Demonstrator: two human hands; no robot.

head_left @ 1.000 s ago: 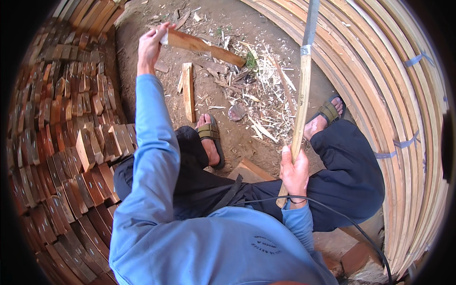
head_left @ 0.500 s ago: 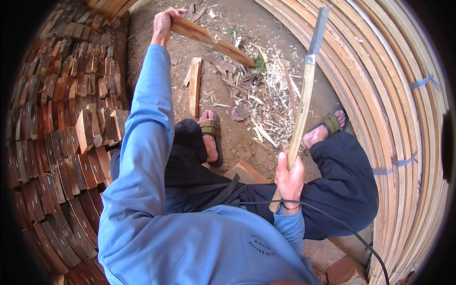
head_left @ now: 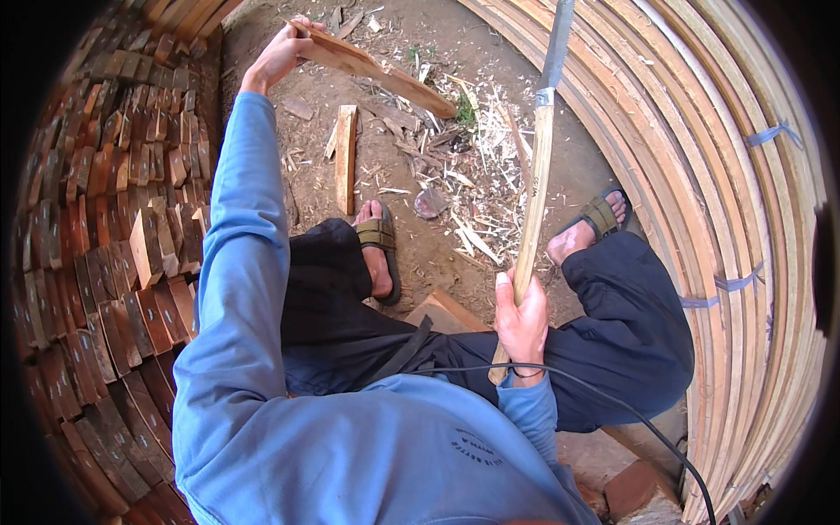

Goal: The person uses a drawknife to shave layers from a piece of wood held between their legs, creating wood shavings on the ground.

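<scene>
At far left, the left hand (head_left: 282,54) apparently grips a board (head_left: 381,73), which slackness could drop; the right hand (head_left: 523,319) clasps a long-handled bladed tool (head_left: 535,184).

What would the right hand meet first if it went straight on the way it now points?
Probably the pale wood shavings on the ground; depth is unclear, so the right hand, gripping the wooden handle, might pass above them.

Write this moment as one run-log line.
left hand: holds wood piece by one end | right hand: grips long-handled blade, metal end pointing away | around: wood shavings, long planks
</scene>
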